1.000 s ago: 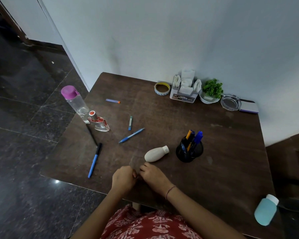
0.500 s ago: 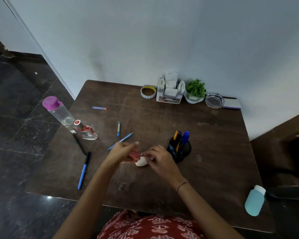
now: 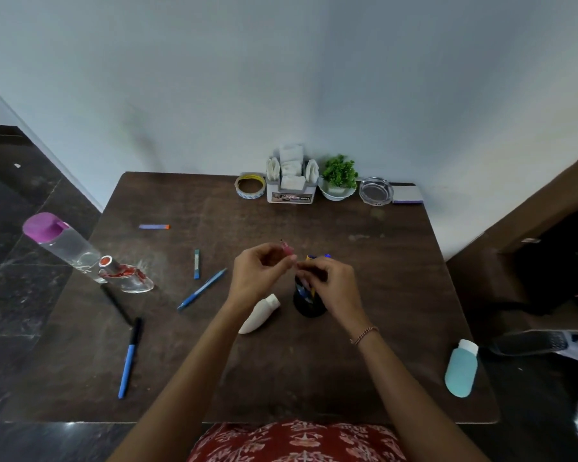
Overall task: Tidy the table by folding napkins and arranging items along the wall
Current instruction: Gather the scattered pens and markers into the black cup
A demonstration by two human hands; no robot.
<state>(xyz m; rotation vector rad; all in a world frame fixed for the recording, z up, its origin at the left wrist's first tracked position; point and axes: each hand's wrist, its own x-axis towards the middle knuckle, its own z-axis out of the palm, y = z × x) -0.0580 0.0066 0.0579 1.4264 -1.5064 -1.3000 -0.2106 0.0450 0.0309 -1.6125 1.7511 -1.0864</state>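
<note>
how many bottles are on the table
4: a purple-capped clear bottle at the table's left edge, a red-capped glass bottle beside it, a white bottle lying near the middle, a teal bottle lying at the right edge.

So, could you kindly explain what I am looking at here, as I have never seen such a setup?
There is no machine here: a person works with two bare hands. The picture comes from a camera worn on the head, looking forward and down, so the arms reach in from the bottom edge. The left hand pinches a small pink thing, too small to identify. The right hand curls its fingers close beside it, and I cannot tell whether it grips too. Below them on the brown table are a black pen holder and a white bottle. A blue pen and others lie to the left, and a teal bottle lies at the right. Along the wall sit a tape roll, a napkin holder, a small plant and a glass dish.
</note>
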